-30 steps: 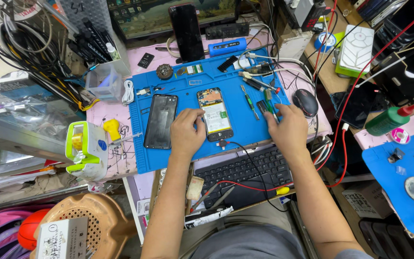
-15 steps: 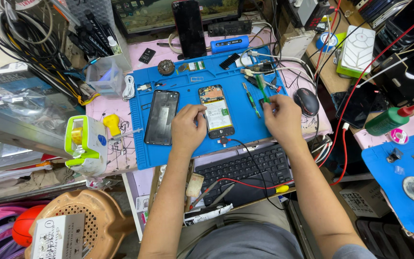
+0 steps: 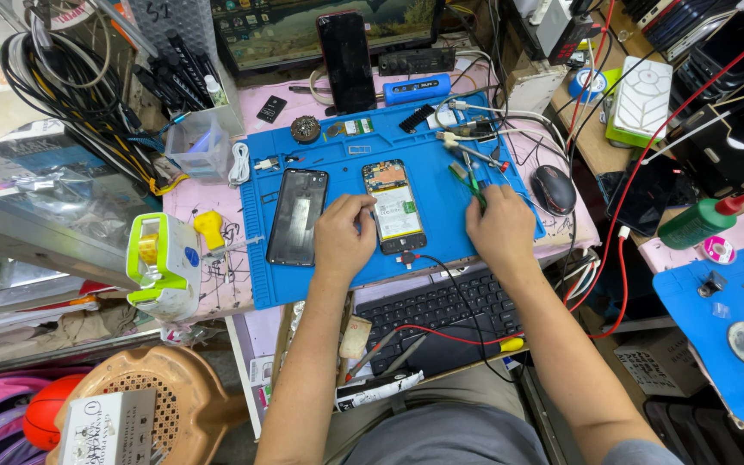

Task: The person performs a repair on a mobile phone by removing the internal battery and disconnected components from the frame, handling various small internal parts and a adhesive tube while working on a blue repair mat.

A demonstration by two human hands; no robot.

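The head view shows the opened phone (image 3: 395,207) on the blue mat (image 3: 337,275), back cover already off, left hand (image 3: 344,237) touching it, right hand (image 3: 499,231) gripping green tweezers (image 3: 468,182).

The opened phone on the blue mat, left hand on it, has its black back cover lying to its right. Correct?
Not quite. In the head view the black back cover lies left of the opened phone, on the blue mat. The left hand does rest on the phone.
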